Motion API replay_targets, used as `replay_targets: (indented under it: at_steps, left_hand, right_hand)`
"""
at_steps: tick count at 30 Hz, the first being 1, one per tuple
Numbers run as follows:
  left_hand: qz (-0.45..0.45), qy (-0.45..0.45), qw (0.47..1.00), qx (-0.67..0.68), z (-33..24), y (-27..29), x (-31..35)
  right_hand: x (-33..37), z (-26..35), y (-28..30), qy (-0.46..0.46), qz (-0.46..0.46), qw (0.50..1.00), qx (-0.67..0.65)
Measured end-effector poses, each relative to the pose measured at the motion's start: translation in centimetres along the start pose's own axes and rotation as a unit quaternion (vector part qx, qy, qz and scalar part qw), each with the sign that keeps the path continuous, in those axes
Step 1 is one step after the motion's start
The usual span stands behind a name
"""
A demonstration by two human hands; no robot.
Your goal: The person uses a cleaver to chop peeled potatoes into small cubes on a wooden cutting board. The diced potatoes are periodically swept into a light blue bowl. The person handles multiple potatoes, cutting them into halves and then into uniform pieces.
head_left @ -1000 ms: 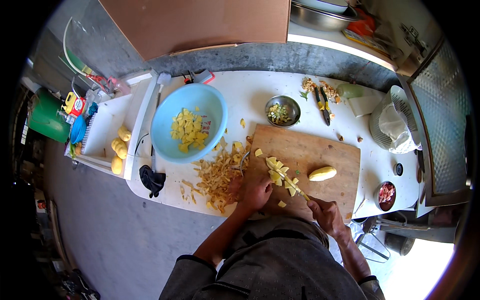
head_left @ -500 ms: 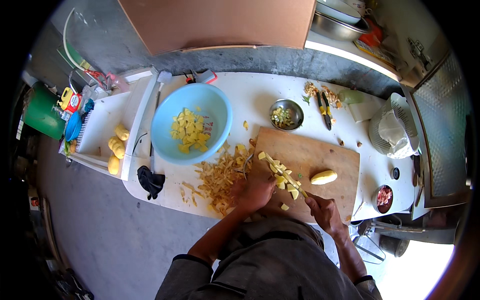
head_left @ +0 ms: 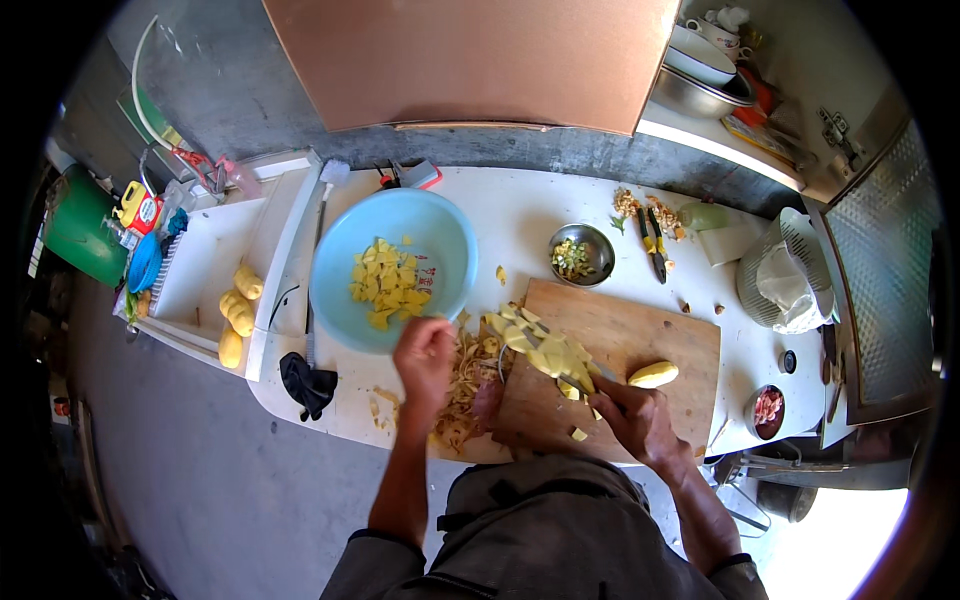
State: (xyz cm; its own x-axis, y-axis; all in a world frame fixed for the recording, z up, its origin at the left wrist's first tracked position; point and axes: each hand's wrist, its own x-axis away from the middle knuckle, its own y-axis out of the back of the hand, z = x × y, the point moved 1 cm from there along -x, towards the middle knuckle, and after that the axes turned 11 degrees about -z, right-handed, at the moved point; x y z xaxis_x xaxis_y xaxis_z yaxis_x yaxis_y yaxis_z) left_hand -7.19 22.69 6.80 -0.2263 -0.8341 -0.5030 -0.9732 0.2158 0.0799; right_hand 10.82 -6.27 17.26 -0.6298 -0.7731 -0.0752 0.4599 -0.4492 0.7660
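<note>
The yellow potato pieces (head_left: pixel 553 352) lie in a slanting row upon the knife (head_left: pixel 577 384), above the left part of the wooden cutting board (head_left: pixel 645 330), and the tip end of the row reaches over the peel heap (head_left: pixel 462 398). The right hand (head_left: pixel 645 424) holds the knife from its near right end, with the fingers closed firmly around the handle; its forearm comes from the lower right and leans inward, so the blade points forward and to the left. The left hand (head_left: pixel 424 355) is raised at the near edge of the light-blue basin (head_left: pixel 331 275), and its forearm stands almost straight up from below. Its fingers seem curled inward, but they are blurred, and I cannot tell whether they are pressed together or touch the rim. More cut pieces lie inside the basin. One peeled potato (head_left: pixel 653 375) rests on the right side of the board, and the white table (head_left: pixel 505 215) carries all of these.
</note>
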Motion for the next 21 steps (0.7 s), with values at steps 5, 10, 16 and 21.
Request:
replay_targets:
  at_steps: [5,10,16,21]
  left_hand:
    - [-0.011,-0.039,0.988,-0.148,4.8,5.3,-11.0]
    - [0.018,-0.167,0.944,-0.283,7.9,5.7,-14.1]
    - [0.185,-0.174,0.961,-0.109,3.3,-0.7,-11.2]
    - [0.244,-0.128,0.959,-0.061,4.6,-1.6,-9.8]
  right_hand:
    - [-5.4,2.6,-2.6,0.130,-0.043,0.990,0.016]
    - [-11.9,6.3,-6.5,0.204,-0.005,0.975,0.088]
    - [-17.3,8.6,-12.9,0.276,0.007,0.946,0.169]
    - [-18.7,10.3,-14.3,0.291,0.067,0.936,0.187]
